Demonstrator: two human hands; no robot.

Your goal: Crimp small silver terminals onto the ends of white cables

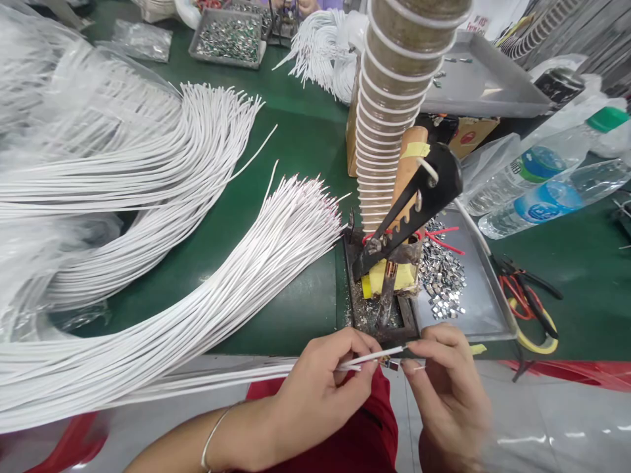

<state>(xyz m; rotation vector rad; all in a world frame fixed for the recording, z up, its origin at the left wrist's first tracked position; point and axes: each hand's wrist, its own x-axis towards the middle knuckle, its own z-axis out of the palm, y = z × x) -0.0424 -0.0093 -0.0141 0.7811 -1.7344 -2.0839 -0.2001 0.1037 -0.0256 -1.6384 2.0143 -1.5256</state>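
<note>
My left hand (332, 378) is closed in a pinch on a few white wires (377, 355), whose ends stick out past the thumb and fingertip. Beside the wire ends shows a small dark and metallic part (390, 363), too small to name. My right hand (446, 387) has its fingers bent, thumb and index tips close together at the wire end; what they hold is partly hidden. Just beyond both hands stands a black-levered bench tool (409, 210) with a wooden piece. A tray (486, 295) beside it carries a heap of small metal pieces (441, 272).
A thick bundle of white wires (236, 276) lies left, with another bundle (162, 151) behind. A ribbed hose (394, 98) rises behind the tool. Pliers (535, 302) and water bottles (552, 200) are on the right. A tray of small parts (196, 47) sits at the back.
</note>
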